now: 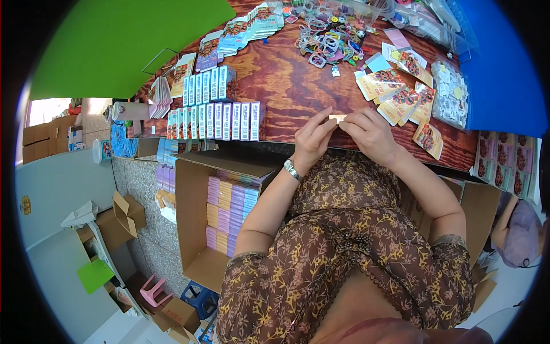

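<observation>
At the table's near edge, my left hand (312, 137) and my right hand (369, 132) meet, fingers closed on a small pale cream piece (337, 117). Fingers cover most of it, so its kind cannot be told. Right of my hands, flat printed yellow cards (399, 105) lie fanned out, one apart near the edge. Beyond them is a clear bag (450, 94) of small white pieces. A loose heap of coloured bands with little charms (329, 43) lies farther back. Left of my hands stand rows of small purple, green and blue boxes (229, 121).
Stacks of printed cards (235, 35) lie at the far left of the table. Clear plastic bins (424, 23) stand at the back right. Below the table, an open cardboard box (195, 229) holds packed small boxes. Stools (200, 298) stand on the floor at left.
</observation>
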Demonstrator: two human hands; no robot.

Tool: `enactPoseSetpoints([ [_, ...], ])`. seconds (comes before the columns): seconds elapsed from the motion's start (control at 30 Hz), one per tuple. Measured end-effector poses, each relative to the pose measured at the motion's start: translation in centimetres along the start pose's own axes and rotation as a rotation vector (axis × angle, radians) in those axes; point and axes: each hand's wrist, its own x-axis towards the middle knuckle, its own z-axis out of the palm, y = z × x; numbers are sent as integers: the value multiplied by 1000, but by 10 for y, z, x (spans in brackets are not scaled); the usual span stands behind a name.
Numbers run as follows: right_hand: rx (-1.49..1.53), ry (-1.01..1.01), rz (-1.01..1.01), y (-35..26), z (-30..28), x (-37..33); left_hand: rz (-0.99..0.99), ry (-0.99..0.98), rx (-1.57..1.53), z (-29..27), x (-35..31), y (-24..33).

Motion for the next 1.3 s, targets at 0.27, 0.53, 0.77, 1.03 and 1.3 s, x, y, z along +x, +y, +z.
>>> enactPoseSetpoints([
  [0.27,112,65,-4,9,9,-8,63,-41,109,-2,-1,-6],
  [0.53,162,50,53,13,13,6,-163,-17,-111,3,16,7],
  [0.77,38,13,65,2,27,32,-380,-94,37,-18,20,-8],
  [1.03,-90,-242,292,59,34,36,-147,119,473,-94,24,2],
  [1.3,685,-347,376,-33,73,76,-319,60,1016,-193,-8,-50],
])
